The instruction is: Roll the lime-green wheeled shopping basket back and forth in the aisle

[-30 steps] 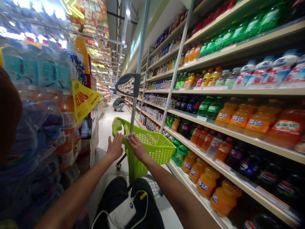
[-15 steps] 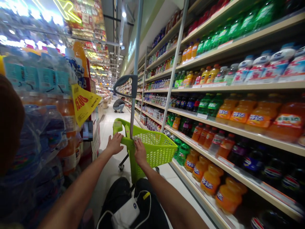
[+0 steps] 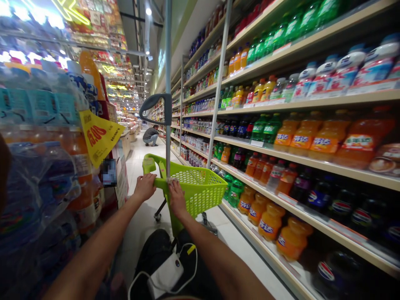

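A bright green shopping cart with a perforated basket (image 3: 209, 189) stands in front of my knees. My left hand (image 3: 145, 187) is closed round the green bar at its near left side. Beside the foot of the grey pole (image 3: 168, 150), my right hand (image 3: 176, 198) presses a small whitish crumpled piece, like a tissue (image 3: 171, 180), onto the cart's near rim. A grey looped handle (image 3: 155, 109) sticks out from the pole above both hands. Across my lap lies a white power bank (image 3: 165, 277) with a white cable.
Shelves of bottled drinks (image 3: 300, 137) run along the right. Stacked packs of bottles (image 3: 46, 179) stand close on the left, with a yellow price sign (image 3: 100, 137). Farther down the aisle (image 3: 137, 162), a person (image 3: 151, 136) squats by the shelves.
The whole scene has shifted left in view. My left fingers have curled more closely round the green bar. My right hand and the whitish piece have moved slightly nearer the pole.
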`<state>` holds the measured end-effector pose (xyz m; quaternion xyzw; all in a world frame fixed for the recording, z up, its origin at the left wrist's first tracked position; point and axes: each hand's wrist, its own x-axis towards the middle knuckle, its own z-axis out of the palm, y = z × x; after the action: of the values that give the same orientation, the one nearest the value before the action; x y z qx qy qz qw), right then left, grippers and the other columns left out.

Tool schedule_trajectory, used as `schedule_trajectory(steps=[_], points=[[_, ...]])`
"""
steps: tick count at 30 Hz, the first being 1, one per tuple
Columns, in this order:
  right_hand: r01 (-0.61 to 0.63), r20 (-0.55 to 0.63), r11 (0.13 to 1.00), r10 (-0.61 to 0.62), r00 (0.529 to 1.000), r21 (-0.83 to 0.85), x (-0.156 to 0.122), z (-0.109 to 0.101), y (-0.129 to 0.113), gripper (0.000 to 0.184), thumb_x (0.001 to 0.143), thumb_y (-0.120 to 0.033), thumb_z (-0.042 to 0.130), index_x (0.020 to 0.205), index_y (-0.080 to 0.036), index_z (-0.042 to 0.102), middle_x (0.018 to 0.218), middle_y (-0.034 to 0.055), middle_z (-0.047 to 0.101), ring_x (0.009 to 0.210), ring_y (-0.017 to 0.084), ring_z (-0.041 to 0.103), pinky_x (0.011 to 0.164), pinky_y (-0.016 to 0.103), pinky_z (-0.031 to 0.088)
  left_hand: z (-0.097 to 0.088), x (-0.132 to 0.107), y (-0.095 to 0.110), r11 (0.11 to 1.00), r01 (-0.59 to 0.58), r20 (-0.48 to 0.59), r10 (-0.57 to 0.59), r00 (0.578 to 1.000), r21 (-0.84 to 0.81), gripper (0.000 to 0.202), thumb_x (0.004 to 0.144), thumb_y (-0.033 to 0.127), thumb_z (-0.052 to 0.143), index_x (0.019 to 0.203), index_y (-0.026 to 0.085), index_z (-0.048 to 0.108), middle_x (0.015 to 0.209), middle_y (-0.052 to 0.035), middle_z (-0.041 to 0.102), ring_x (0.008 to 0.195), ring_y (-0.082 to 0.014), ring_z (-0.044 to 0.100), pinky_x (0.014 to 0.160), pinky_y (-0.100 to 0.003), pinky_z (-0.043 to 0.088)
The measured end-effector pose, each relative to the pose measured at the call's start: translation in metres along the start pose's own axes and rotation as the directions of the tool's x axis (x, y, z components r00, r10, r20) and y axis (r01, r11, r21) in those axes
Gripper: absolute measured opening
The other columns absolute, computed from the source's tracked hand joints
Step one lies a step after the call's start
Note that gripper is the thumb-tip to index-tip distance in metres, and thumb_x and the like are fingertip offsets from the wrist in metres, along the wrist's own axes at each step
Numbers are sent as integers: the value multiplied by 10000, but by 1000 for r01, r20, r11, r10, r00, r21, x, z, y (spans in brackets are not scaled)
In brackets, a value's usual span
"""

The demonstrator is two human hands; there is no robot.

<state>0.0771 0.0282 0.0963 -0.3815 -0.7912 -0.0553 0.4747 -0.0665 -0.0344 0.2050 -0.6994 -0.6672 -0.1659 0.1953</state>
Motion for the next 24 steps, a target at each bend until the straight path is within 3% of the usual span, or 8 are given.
schedule_trajectory(steps=[3,8,13,18,24], points=[[-25,66,1000,24,998,14,3,-4,2,563,722,25,391,1262,-110,476,1404,139,327,1344,246,181,1057,452,276,-2,2,8,999,49,-20,-48,999,21,315,760,216,441,1063,202,526,1127,-71,572,1094,-233,465,893,-414,364],[-13,137,999,8,990,32,8,-8,7,591,709,35,393,1260,-165,472,1425,112,294,1351,219,162,1058,480,249,-4,2,17,995,92,-16,-91,996,29,304,758,203,442,1048,208,535,1127,-70,565,1075,-232,467,874,-401,368],[17,15,993,-19,1000,121,-4,-8,20,557,720,10,373,1237,-163,490,1423,115,296,1355,208,144,1048,479,273,-9,-4,30,997,83,-10,-83,997,8,328,749,212,453,1068,204,528,1130,-72,558,1094,-231,449,878,-392,357],[-28,-109,988,44,993,150,-13,-5,29,539,699,2,364,1194,-137,523,1391,130,351,1341,202,201,1048,453,283,-11,-13,50,998,61,-53,-61,997,-6,368,729,225,483,1096,196,502,1134,-82,549,1093,-231,437,908,-394,317],[-142,-137,979,162,977,144,-15,-18,13,517,728,-20,331,1205,-120,504,1356,139,402,1307,202,294,1042,457,288,-8,-20,67,999,-42,-106,38,994,-35,439,709,227,502,1146,195,481,1161,-89,547,1122,-239,430,971,-421,262]])
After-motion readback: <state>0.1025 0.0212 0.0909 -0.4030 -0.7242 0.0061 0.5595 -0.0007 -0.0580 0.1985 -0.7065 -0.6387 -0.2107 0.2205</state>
